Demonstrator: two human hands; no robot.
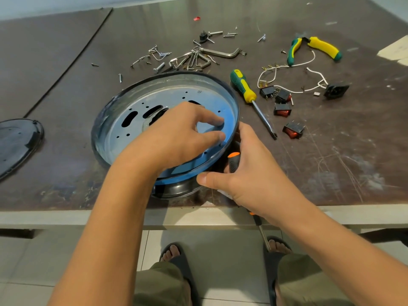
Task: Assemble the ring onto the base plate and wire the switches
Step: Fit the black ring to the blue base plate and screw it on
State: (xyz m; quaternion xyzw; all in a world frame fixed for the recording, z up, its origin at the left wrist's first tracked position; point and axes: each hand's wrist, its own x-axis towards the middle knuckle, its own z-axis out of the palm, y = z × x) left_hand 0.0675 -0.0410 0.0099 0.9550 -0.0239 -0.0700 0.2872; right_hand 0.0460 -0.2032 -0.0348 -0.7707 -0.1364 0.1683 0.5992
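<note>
On the brown counter [66,62], close to its near edge, lies the ring [123,93] with the blue base plate [123,138] inside it. At the far left sits a black cover [15,140]. The left hand [183,135] reaches into the plate, with fingers curled at the near-right rim; whether its grip holds something small, I cannot tell. The right hand [249,177] is outside the ring with its thumb on the wall, and its grip is closed around an orange-black screwdriver [233,161]. To the right lie a yellow-green screwdriver [244,87], pliers [324,47], switches [293,129] and white wires [309,62]. Loose screws [161,55] lie on the far side.
</note>
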